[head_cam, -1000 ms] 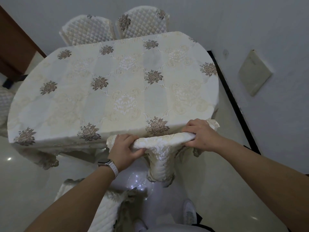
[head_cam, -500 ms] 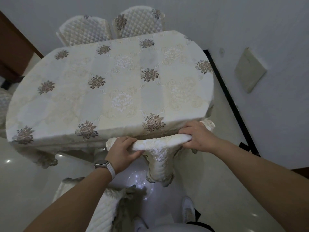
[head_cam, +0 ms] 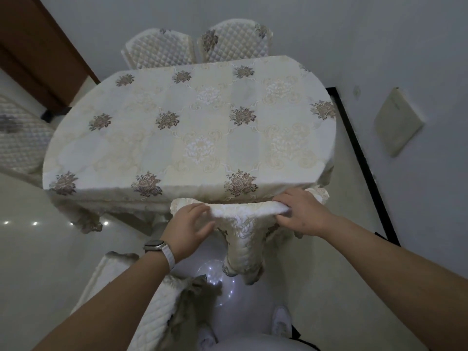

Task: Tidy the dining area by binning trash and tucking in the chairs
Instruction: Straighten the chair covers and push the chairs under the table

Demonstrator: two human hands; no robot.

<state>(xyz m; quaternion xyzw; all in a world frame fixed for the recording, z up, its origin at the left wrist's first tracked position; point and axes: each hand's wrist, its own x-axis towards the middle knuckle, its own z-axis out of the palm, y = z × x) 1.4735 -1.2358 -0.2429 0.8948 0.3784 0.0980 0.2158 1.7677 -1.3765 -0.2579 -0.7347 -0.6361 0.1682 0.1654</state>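
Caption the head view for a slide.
Both hands, left and right, on a cream quilted chair back at the floral-clothed oval table.

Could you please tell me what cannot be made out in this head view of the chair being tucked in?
- Seat and legs of the chair: hidden by its cover and the tablecloth.
- Left hand: motion-blurred, so whether it grips the chair top is unclear.
- Right hand fingers: tips curl out of sight over the chair top.
- Chair at lower left: cut off by the frame's bottom edge.
- Trash bin: not in view.
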